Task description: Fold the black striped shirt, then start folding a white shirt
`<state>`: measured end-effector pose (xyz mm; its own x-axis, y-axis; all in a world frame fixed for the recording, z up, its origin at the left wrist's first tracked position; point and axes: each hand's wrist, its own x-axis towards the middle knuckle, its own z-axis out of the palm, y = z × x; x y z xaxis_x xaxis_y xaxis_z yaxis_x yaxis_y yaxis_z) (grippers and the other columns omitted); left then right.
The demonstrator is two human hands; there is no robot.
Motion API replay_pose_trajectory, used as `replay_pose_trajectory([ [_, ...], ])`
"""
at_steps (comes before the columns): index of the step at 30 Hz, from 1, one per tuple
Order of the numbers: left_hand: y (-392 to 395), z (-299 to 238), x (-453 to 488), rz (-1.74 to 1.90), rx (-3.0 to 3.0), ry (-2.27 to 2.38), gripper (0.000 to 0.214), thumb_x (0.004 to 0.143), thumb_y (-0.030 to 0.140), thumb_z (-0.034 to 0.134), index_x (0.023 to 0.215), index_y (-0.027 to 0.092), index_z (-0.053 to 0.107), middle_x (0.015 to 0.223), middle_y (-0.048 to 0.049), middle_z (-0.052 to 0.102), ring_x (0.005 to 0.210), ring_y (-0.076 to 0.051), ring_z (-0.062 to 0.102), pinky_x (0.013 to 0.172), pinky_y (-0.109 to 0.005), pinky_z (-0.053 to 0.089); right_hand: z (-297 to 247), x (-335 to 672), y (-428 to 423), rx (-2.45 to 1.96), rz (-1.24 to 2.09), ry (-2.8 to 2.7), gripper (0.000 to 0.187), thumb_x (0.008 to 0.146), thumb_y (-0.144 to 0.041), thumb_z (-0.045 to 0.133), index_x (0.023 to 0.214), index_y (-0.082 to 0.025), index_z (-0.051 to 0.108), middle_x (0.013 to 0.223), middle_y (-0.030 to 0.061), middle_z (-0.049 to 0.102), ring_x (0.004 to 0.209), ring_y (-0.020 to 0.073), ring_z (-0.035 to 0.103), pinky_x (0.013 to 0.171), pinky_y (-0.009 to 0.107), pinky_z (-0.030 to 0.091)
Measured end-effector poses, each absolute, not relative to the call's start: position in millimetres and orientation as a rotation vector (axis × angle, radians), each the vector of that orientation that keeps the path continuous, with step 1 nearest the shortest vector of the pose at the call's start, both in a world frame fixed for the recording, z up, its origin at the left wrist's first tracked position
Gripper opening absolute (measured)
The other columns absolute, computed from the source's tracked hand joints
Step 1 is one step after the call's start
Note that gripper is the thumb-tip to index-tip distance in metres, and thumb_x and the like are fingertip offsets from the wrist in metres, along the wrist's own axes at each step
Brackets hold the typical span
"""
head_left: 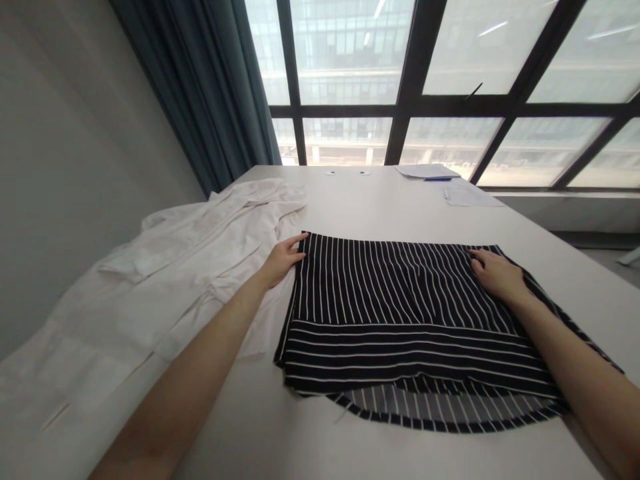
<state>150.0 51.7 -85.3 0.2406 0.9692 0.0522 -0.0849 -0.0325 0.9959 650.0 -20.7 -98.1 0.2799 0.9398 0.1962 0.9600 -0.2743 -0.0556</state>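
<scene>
A black garment with thin white stripes [400, 313] lies folded flat on the white table [380, 200]. My left hand [284, 259] rests at its far left corner, fingers curled and pinching the edge of the fabric. My right hand [494, 272] lies on the far right part of the garment, fingers bent and pressing down on the cloth. Both forearms reach in from the near edge.
A heap of white clothing [165, 267] covers the table's left side, touching the striped garment's left edge. Papers [470, 195] and a blue pen [438, 179] lie at the far right by the window. A dark curtain [210, 87] hangs at the back left.
</scene>
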Motion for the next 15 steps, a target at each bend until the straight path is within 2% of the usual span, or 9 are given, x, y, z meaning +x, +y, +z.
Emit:
replay_pose_trajectory([
  [6, 49.8, -83.0, 151.4, 1.124, 1.286, 0.973, 0.075, 0.065, 0.006, 0.069, 0.138, 0.009, 0.051, 0.09, -0.0065, 0.075, 0.082, -0.018, 0.069, 0.088, -0.036, 0.053, -97.9, 650.4, -20.8, -2.381, -0.179, -1.785, 0.051, 0.096, -0.035, 0.026, 0.134, -0.015, 0.054, 0.144, 0.0142, 0.051, 0.129, 0.0289, 0.049, 0.105, 0.045, 0.039],
  [10, 49.7, -84.2, 153.4, 1.151, 1.351, 1.073, 0.064, 0.073, 0.013, 0.068, 0.135, 0.011, 0.054, 0.08, -0.0046, 0.073, 0.076, -0.018, 0.069, 0.08, -0.036, 0.056, -97.6, 651.3, -20.3, -2.387, -0.165, -1.795, 0.051, 0.096, -0.035, 0.026, 0.134, -0.014, 0.054, 0.144, 0.0145, 0.051, 0.128, 0.0296, 0.049, 0.105, 0.047, 0.04],
  [12, 50.0, -85.9, 154.7, 1.18, 1.415, 1.108, 0.059, 0.075, 0.018, 0.07, 0.132, 0.011, 0.057, 0.087, -0.0067, 0.073, 0.082, -0.02, 0.069, 0.082, -0.038, 0.056, -97.7, 652.5, -19.5, -2.393, -0.146, -1.805, 0.051, 0.096, -0.034, 0.026, 0.134, -0.014, 0.053, 0.143, 0.0139, 0.051, 0.128, 0.0299, 0.049, 0.105, 0.047, 0.04],
  [15, 52.2, -89.6, 155.9, 1.246, 1.55, 1.176, 0.051, 0.075, 0.013, 0.068, 0.126, 0.013, 0.062, 0.109, -0.0101, 0.07, 0.098, -0.023, 0.067, 0.091, -0.039, 0.055, -97.6, 656.2, -16.8, -2.404, -0.106, -1.831, 0.051, 0.096, -0.034, 0.026, 0.135, -0.013, 0.052, 0.144, 0.0145, 0.05, 0.13, 0.0306, 0.048, 0.106, 0.048, 0.039],
])
